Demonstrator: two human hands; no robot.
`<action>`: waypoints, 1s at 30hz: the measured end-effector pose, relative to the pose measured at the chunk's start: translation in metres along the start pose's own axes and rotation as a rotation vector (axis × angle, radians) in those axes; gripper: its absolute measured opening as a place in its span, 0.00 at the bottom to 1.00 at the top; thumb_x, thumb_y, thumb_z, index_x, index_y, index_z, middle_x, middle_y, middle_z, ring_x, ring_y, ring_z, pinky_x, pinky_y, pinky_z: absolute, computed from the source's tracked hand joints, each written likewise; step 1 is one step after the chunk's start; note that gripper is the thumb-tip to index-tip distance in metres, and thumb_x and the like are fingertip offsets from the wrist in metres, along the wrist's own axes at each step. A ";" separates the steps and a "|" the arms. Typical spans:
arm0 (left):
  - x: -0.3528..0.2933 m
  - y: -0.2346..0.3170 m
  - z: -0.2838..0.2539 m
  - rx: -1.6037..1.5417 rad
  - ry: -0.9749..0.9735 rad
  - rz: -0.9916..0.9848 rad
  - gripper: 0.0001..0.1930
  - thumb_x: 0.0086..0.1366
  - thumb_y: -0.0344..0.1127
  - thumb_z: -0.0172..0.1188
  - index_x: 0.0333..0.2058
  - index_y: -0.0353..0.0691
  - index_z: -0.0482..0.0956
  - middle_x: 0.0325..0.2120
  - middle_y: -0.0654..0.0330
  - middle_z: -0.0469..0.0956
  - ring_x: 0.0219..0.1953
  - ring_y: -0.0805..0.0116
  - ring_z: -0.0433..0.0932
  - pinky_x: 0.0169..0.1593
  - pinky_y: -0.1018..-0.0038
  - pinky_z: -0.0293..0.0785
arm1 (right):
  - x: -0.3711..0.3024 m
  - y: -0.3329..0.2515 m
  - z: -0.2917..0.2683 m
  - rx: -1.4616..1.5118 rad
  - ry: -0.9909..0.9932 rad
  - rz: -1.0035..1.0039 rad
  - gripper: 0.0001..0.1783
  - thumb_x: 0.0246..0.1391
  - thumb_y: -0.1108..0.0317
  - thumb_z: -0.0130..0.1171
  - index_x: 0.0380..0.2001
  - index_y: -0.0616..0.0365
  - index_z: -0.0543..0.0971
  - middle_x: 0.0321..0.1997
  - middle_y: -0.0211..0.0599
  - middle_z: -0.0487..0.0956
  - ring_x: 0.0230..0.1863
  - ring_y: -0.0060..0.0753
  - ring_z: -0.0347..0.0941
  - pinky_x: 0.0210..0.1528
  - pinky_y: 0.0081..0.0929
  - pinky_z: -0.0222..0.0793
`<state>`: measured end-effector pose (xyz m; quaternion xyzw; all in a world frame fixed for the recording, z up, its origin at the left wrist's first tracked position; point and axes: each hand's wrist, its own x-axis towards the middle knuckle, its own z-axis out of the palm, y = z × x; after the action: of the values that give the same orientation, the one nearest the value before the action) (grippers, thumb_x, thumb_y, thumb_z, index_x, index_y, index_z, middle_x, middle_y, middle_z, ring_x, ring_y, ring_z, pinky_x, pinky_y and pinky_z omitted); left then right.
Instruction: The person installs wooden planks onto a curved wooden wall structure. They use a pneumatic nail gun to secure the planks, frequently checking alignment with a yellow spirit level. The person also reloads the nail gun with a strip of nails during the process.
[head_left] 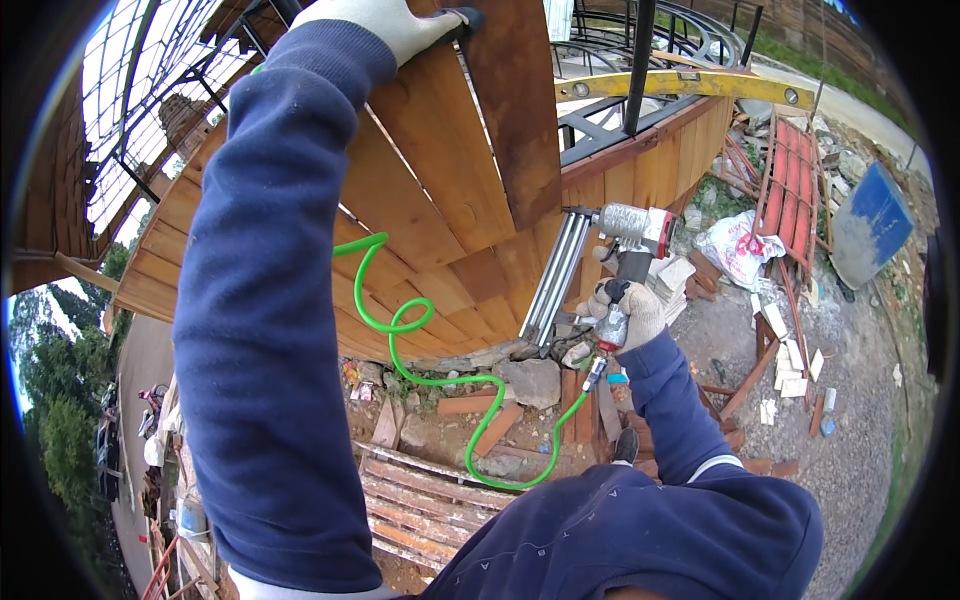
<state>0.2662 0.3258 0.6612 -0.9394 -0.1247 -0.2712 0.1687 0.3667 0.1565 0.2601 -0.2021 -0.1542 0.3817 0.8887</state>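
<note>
My left hand [375, 22], in a white glove with dark fingertips, is at the top edge of the view. It grips the upper part of a brown wooden board [515, 110]; some of its fingers are cut off by the frame. The board lies among other planks [430, 130] on a curved, wood-clad wall, with narrow light gaps between some of them. Lower right, my gloved right hand [640, 315] is closed round the handle of a nail gun [630, 230]. The gun's long metal magazine [558, 275] slants down in front of the cladding. A coiled green air hose [480, 380] joins the gun's handle.
A yellow spirit level [690, 87] rests along the wall's top by a dark metal post [640, 65]. Slatted wooden staging [420, 500] lies below me. Rubble, wood offcuts [750, 380], a white bag [740, 248], a red slatted frame [790, 195] and a blue panel [872, 222] litter the ground at right.
</note>
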 end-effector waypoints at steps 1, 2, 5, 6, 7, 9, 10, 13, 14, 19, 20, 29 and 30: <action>0.011 -0.015 0.015 0.053 0.039 0.020 0.32 0.64 0.60 0.60 0.63 0.54 0.71 0.48 0.46 0.82 0.51 0.48 0.81 0.57 0.60 0.75 | -0.005 0.000 0.001 -0.006 0.013 -0.013 0.33 0.52 0.72 0.58 0.63 0.60 0.67 0.29 0.37 0.74 0.27 0.35 0.73 0.41 0.44 0.78; 0.024 -0.047 0.039 0.112 0.083 0.030 0.33 0.64 0.63 0.59 0.61 0.50 0.74 0.50 0.47 0.81 0.52 0.49 0.81 0.59 0.60 0.75 | -0.011 0.000 0.007 -0.049 0.004 -0.057 0.33 0.51 0.72 0.58 0.63 0.60 0.67 0.29 0.37 0.74 0.27 0.35 0.73 0.40 0.44 0.78; 0.027 -0.060 0.043 0.183 0.112 0.039 0.34 0.64 0.63 0.60 0.59 0.44 0.76 0.49 0.47 0.82 0.52 0.50 0.81 0.59 0.60 0.75 | -0.022 -0.001 0.012 -0.225 -0.042 -0.215 0.30 0.50 0.75 0.56 0.59 0.62 0.67 0.31 0.38 0.76 0.30 0.36 0.77 0.37 0.38 0.79; 0.025 -0.045 0.035 0.164 0.067 0.035 0.34 0.64 0.62 0.60 0.60 0.43 0.76 0.48 0.47 0.82 0.52 0.50 0.82 0.59 0.60 0.76 | -0.025 -0.008 0.016 -0.390 0.070 -0.259 0.24 0.50 0.78 0.53 0.54 0.63 0.69 0.34 0.42 0.78 0.34 0.38 0.80 0.36 0.33 0.79; 0.020 -0.026 0.030 0.166 0.076 0.010 0.33 0.64 0.61 0.61 0.59 0.42 0.76 0.47 0.46 0.83 0.51 0.49 0.82 0.58 0.61 0.76 | -0.026 -0.017 0.023 -0.565 0.108 -0.333 0.23 0.50 0.79 0.54 0.52 0.63 0.69 0.35 0.44 0.79 0.34 0.38 0.81 0.35 0.32 0.80; 0.015 -0.032 0.027 0.199 0.081 0.010 0.35 0.64 0.64 0.58 0.59 0.43 0.76 0.52 0.46 0.80 0.55 0.52 0.79 0.61 0.62 0.74 | -0.031 -0.032 0.050 -0.716 0.074 -0.409 0.20 0.50 0.81 0.56 0.49 0.64 0.70 0.37 0.46 0.81 0.34 0.39 0.82 0.34 0.31 0.80; 0.015 -0.032 0.023 0.211 0.035 -0.004 0.36 0.64 0.67 0.55 0.60 0.43 0.75 0.56 0.48 0.78 0.59 0.54 0.77 0.64 0.62 0.72 | -0.028 -0.039 0.056 -0.701 0.027 -0.427 0.20 0.50 0.81 0.57 0.48 0.65 0.71 0.37 0.47 0.81 0.34 0.38 0.82 0.34 0.31 0.80; 0.015 -0.029 0.021 0.203 -0.028 -0.026 0.36 0.65 0.67 0.54 0.59 0.43 0.76 0.55 0.49 0.79 0.57 0.53 0.78 0.62 0.61 0.73 | -0.019 -0.067 0.099 -0.622 -0.096 -0.528 0.19 0.50 0.75 0.63 0.45 0.66 0.73 0.33 0.47 0.80 0.32 0.39 0.80 0.34 0.33 0.78; 0.012 -0.030 0.018 0.211 -0.019 -0.033 0.36 0.65 0.67 0.54 0.59 0.43 0.76 0.54 0.49 0.79 0.57 0.53 0.79 0.62 0.61 0.73 | -0.012 -0.073 0.109 -0.635 -0.176 -0.576 0.21 0.51 0.69 0.64 0.46 0.66 0.72 0.32 0.47 0.79 0.32 0.40 0.79 0.34 0.33 0.77; 0.017 -0.029 0.024 0.196 -0.007 -0.014 0.36 0.65 0.68 0.54 0.58 0.42 0.76 0.53 0.48 0.80 0.55 0.53 0.80 0.60 0.60 0.75 | 0.002 -0.094 0.143 -0.704 -0.137 -0.428 0.17 0.48 0.70 0.60 0.43 0.64 0.73 0.29 0.43 0.79 0.29 0.37 0.78 0.33 0.34 0.76; 0.016 -0.030 0.022 0.197 -0.007 -0.016 0.36 0.65 0.68 0.54 0.57 0.42 0.76 0.53 0.48 0.80 0.55 0.53 0.80 0.60 0.60 0.75 | 0.002 -0.094 0.145 -0.704 -0.149 -0.434 0.18 0.48 0.70 0.60 0.43 0.64 0.73 0.29 0.43 0.79 0.29 0.37 0.79 0.33 0.34 0.76; 0.012 -0.026 0.018 0.188 -0.026 -0.044 0.39 0.64 0.69 0.54 0.60 0.41 0.74 0.54 0.46 0.79 0.57 0.53 0.78 0.61 0.60 0.74 | 0.004 -0.096 0.150 -0.712 -0.185 -0.470 0.19 0.47 0.69 0.62 0.42 0.65 0.74 0.30 0.44 0.81 0.30 0.33 0.80 0.34 0.30 0.77; 0.013 -0.026 0.019 0.192 -0.019 -0.047 0.40 0.64 0.69 0.54 0.61 0.41 0.73 0.55 0.46 0.78 0.58 0.53 0.78 0.62 0.60 0.74 | 0.004 -0.096 0.150 -0.755 -0.167 -0.480 0.21 0.46 0.65 0.63 0.42 0.65 0.75 0.31 0.46 0.83 0.31 0.34 0.80 0.35 0.30 0.77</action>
<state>0.2770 0.3588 0.6591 -0.9183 -0.1736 -0.2529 0.2502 0.3637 0.1355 0.4372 -0.4393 -0.3960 0.0970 0.8005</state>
